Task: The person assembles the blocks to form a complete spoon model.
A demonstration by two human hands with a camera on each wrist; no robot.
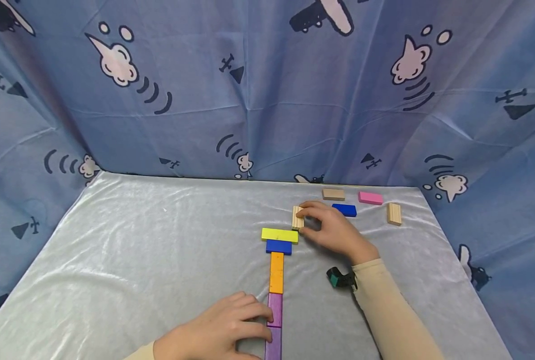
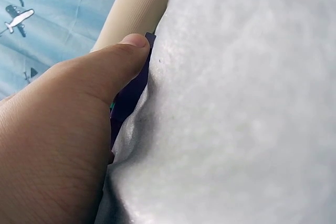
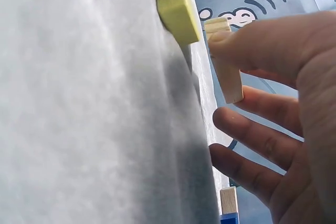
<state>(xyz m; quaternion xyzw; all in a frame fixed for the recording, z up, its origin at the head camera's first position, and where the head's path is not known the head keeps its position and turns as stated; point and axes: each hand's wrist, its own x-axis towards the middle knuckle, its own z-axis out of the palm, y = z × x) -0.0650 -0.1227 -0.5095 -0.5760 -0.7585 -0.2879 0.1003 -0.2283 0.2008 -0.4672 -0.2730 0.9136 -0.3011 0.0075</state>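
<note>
Just right of centre frame, our right hand point(image 1: 332, 232) pinches a pale wooden block point(image 1: 296, 219) beside the yellow block point(image 1: 279, 235); lower centre, our left hand point(image 1: 231, 322), fingers spread, touches the purple blocks point(image 1: 275, 309). We'd best keep that pinch light and square.

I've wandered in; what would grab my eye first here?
Probably the boldly patterned blue curtain behind the pale cloth. Next, the line of colorful blocks up the middle, capped crosswise by a yellow block. Near that block's right end, the right hand has a plain wooden block in its grip.
</note>
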